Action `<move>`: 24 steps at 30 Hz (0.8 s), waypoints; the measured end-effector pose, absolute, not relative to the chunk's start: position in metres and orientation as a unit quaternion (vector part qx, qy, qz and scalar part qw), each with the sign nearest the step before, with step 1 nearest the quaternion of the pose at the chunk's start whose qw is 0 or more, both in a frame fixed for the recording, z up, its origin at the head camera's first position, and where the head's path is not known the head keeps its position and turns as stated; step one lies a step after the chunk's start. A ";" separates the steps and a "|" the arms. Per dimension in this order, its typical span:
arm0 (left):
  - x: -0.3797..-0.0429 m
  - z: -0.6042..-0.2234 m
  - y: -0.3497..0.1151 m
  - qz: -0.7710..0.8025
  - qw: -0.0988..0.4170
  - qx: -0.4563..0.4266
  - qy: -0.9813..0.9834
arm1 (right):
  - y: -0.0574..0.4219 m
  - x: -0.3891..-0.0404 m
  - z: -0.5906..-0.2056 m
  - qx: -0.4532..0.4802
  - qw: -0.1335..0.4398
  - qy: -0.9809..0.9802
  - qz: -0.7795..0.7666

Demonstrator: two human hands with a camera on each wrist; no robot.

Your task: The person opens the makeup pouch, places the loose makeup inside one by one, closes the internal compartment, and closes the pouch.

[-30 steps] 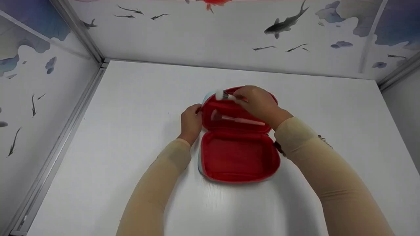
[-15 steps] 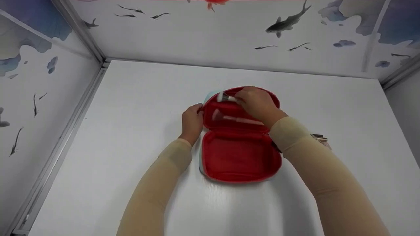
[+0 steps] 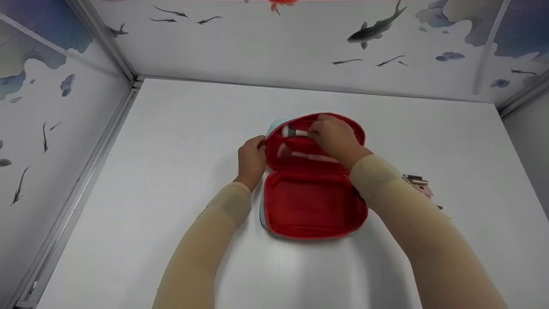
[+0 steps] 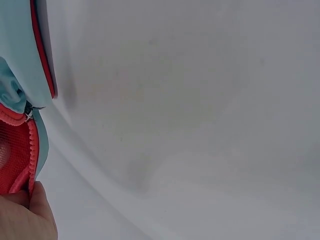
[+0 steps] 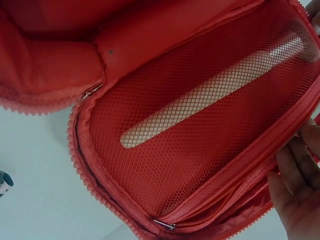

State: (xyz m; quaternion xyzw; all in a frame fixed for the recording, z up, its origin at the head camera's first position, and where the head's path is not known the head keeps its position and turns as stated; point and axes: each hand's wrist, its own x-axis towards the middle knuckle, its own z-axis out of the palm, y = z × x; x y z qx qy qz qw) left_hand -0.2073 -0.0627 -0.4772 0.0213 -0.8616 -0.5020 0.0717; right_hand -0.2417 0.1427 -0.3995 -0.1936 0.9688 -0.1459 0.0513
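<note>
A red-lined zip case (image 3: 315, 206) with a light blue outside lies open on the white table, its lid half at the far side. My left hand (image 3: 251, 156) pinches the lid's left rim; in the left wrist view its thumb (image 4: 41, 202) lies at the red zip edge. My right hand (image 3: 334, 135) grips a makeup brush (image 3: 295, 131) with white bristles pointing left, over the upper part of the lid. Behind the lid's red mesh (image 5: 150, 180) lies a pink-handled makeup brush (image 5: 195, 102). A pocket zipper pull (image 5: 165, 225) sits near the mesh's corner.
Right of the case, partly behind my right sleeve (image 3: 411, 223), lies a group of small items (image 3: 416, 179), dark, gold and pink. White panels with painted fish (image 3: 373, 32) stand behind the table and at its left side.
My right hand has lowered slightly with the white-bristled brush, now nearly level inside the lid. My right sleeve has shifted left, uncovering more of the small items. My left hand stays at the rim.
</note>
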 end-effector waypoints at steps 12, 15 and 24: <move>-0.206 -0.475 -0.062 -0.521 0.063 0.034 -0.851 | 0.156 -0.244 -0.399 -0.172 0.094 0.973 -0.120; -0.206 -0.476 -0.062 -0.518 0.063 0.033 -0.853 | 0.159 -0.244 -0.399 -0.185 0.106 0.969 -0.122; -0.207 -0.478 -0.060 -0.511 0.065 0.038 -0.856 | 0.158 -0.244 -0.402 -0.199 0.151 0.961 -0.115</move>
